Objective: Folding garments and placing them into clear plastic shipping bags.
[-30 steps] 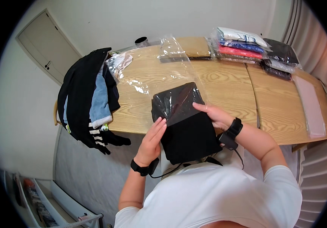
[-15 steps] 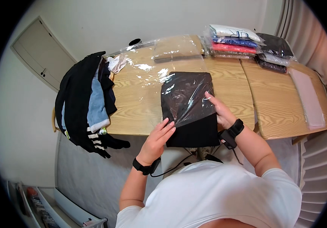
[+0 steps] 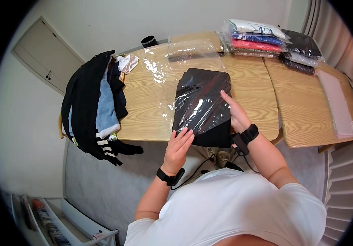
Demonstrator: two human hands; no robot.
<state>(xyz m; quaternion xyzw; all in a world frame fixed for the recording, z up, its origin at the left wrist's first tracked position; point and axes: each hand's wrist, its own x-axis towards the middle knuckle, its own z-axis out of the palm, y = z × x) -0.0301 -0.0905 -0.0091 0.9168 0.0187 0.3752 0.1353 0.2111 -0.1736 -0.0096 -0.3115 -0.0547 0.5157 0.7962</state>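
A folded black garment [image 3: 214,137] lies partly inside a clear plastic bag [image 3: 201,100], its bare lower edge sticking out toward me past the table's front edge. My right hand [image 3: 237,111] grips the garment's right side, thumb on top over the plastic and the other fingers underneath. At the lower left corner, my left hand [image 3: 178,148] holds the bag's near edge with its fingers laid over the plastic; its thumb is hidden. The loose far part of the bag stretches away across the table, shiny and creased.
A heap of clothes [image 3: 87,106] hangs over the wooden table's [image 3: 143,119] left end. At the back stand stacked bagged garments [image 3: 256,41], a darker bagged pile [image 3: 301,47], more flat clear bags [image 3: 195,43] and a black cylinder [image 3: 149,41]. A pale flat package [image 3: 336,104] lies far right.
The garment and both hands have moved slightly away from me, and the garment has tilted a little. The bag covers more of it, so less black cloth shows at the near end.
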